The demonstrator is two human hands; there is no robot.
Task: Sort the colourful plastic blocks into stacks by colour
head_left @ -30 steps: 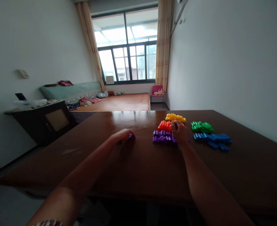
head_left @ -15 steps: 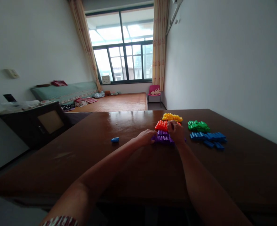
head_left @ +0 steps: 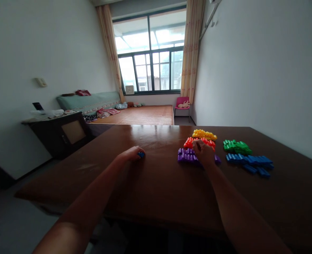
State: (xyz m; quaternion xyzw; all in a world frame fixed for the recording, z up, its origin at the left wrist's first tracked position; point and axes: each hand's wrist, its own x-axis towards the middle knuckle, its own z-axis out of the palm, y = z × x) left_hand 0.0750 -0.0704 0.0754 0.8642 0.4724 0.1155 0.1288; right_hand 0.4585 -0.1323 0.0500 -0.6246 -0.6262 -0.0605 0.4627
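On the left part of the brown table, my left hand (head_left: 132,154) has its fingers round a small blue piece (head_left: 141,155). My right hand (head_left: 202,151) is over the red pieces (head_left: 189,142) and purple pieces (head_left: 184,156), its fingers drawn together; whatever is between them is too small to make out. Behind the red group lie yellow pieces (head_left: 205,134). To the right are a green group (head_left: 236,146) and a blue group (head_left: 251,160), with a couple of blue pieces apart at its near side.
The dark brown table (head_left: 156,190) spreads out before me. Beyond it are a bed (head_left: 150,113) and a pink chair (head_left: 182,102) holding a soft toy. A dark cabinet (head_left: 55,134) is at the left.
My left hand has left the purple pieces and moved left to the lone blue piece, closing on it. My right hand remains over the red and purple groups. The view has turned slightly left.
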